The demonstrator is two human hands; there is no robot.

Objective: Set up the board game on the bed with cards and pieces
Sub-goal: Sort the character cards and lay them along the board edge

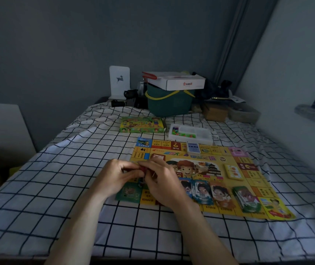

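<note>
Your left hand (pixel 114 176) and right hand (pixel 164 185) meet over the near left part of the game board (pixel 248 180), fingers of both curled in around a small dark red item (pixel 144 168) pinched between them; what it is cannot be told. Just right of your right hand, character cards (pixel 202 190) lie fanned along the board's near edge, with a green-backed card stack (pixel 245 197) farther right. A yellow card deck (pixel 233 172) sits beyond those. Under your left wrist is a dark green card (pixel 129 193). Beyond your hands, off the board's far edge, stand the clear tray of coloured pieces (pixel 191 133) and the green game box (pixel 142 124) on the checked bedsheet (pixel 57 178).
</note>
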